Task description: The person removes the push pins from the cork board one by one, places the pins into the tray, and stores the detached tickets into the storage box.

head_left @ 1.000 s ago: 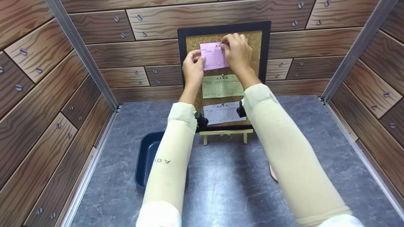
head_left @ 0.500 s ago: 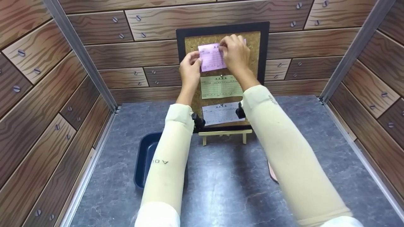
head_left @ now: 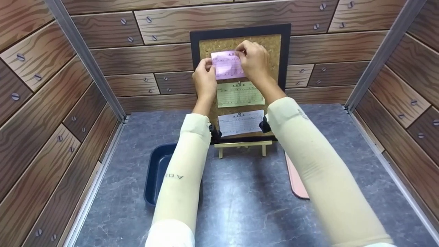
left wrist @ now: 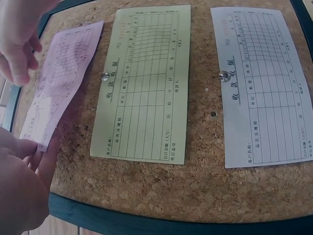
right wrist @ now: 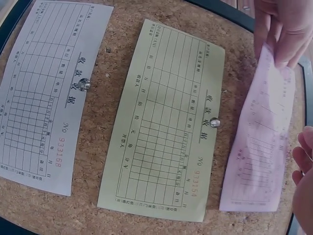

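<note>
My left hand (head_left: 205, 79) pinches the left end of a pink receipt slip (head_left: 224, 67) at the top of a black-framed cork board (head_left: 275, 61). My right hand (head_left: 256, 63) is at the slip's upper right with its fingers bent. In the right wrist view, the right fingers (right wrist: 302, 159) appear just off the slip's top edge; whether they hold something small is hidden. No pin shows on the pink slip, which bows slightly. Below it hang a green receipt slip (left wrist: 142, 88) and a pale blue-white receipt slip (left wrist: 264, 88), each with a clear push pin (left wrist: 224, 76).
A small wooden easel (head_left: 221, 152) supports the board near the wood-patterned back wall (head_left: 164, 27). A dark blue tray (head_left: 150, 178) sits left, partly behind my left forearm. At right, a pink flat tray (head_left: 297, 178) is partly covered by my right forearm.
The pink slip has shifted slightly down and left on the board, with my left hand still pinching it. My right forearm has swung outward, uncovering more of the pink tray.
</note>
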The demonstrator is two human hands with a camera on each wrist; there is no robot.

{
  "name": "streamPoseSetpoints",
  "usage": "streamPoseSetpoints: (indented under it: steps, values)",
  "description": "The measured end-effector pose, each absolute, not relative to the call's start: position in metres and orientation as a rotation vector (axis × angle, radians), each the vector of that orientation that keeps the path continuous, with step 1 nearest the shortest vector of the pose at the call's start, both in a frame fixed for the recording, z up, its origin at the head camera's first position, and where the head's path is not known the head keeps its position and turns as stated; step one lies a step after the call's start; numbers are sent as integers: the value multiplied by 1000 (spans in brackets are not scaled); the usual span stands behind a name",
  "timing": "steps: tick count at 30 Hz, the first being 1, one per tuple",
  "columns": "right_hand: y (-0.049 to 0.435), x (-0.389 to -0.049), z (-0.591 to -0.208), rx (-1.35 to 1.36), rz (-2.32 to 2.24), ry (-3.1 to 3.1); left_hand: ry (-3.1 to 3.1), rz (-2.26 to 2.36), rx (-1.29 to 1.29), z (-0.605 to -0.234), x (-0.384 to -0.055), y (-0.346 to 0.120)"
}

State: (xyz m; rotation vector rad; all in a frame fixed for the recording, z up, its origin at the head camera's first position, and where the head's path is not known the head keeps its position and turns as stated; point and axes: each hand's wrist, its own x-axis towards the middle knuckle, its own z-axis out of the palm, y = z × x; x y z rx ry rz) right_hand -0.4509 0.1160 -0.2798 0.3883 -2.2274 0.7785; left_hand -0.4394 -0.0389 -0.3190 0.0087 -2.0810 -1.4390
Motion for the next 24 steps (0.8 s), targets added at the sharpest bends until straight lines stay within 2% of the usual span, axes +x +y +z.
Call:
streamPoseSetpoints:
  steps: [8,18,24]
  values:
    - [128,-438,-286,435,904,-2175,-2077,-1359,25,-326,-438,-41]
    - [155,-414,-309,460,1047,-2091,-2004,-1616,15,-337,-437,-48]
    - [169,-399,-325,522,1233,-1966,-1917,-1790,-77,-343,-431,-52]
